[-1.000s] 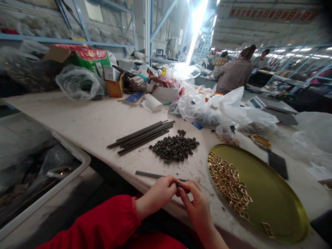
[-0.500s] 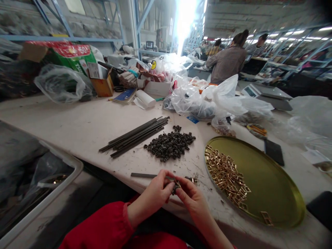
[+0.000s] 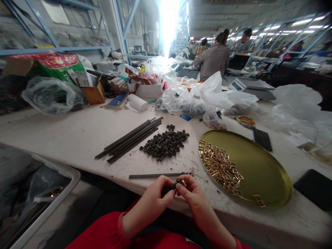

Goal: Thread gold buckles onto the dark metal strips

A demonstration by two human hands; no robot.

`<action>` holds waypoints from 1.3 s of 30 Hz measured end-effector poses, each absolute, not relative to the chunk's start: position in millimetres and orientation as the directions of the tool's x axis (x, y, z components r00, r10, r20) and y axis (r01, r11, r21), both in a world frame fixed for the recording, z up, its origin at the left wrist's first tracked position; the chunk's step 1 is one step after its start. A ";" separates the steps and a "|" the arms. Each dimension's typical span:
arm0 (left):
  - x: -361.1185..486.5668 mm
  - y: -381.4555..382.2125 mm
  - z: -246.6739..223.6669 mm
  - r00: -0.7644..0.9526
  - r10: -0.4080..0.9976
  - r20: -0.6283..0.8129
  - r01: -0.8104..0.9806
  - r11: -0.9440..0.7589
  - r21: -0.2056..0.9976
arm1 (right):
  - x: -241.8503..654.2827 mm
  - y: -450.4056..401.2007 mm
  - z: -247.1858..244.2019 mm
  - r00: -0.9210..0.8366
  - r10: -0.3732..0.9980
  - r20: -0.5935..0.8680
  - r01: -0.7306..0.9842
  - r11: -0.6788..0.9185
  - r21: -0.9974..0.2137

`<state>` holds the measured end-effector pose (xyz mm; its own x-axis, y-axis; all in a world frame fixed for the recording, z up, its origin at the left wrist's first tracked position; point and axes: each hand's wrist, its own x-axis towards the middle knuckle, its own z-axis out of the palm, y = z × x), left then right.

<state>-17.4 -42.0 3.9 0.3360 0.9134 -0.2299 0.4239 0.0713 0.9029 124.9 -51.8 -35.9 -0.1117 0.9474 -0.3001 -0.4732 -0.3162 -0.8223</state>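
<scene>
My left hand (image 3: 156,194) is closed around several small dark loops (image 3: 169,189), fingers curled and thumb on top. Touching it, my right hand (image 3: 195,197) pinches a small piece at the fingertips; a metallic glint shows there, but its kind is too small to make out. Just beyond my fingers lies a dark narrow strap (image 3: 153,176), with gold bits at its right end. Past that is a heap of small dark loops (image 3: 166,143). To the right, gold rectangular buckles (image 3: 220,166) are piled on the left part of a round gold tray (image 3: 267,166).
A bundle of dark strips (image 3: 129,140) lies left of the loop heap. Plastic bags (image 3: 192,98), boxes (image 3: 93,91) and a scale (image 3: 250,86) crowd the back. Black phone-like slabs (image 3: 261,139) lie beside the tray. A white bin (image 3: 74,178) stands below the table's left edge.
The whole view has shifted a little as the head turned right. Both hands stay together at the table edge; the right fingertips have altered their pinch, and more of the strap shows.
</scene>
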 end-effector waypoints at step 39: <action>-45.1 -40.3 17.4 0.487 0.636 -0.599 0.257 0.551 0.794 | 134.4 -65.6 -36.0 -0.234 0.958 -0.167 0.161 -0.131 -0.978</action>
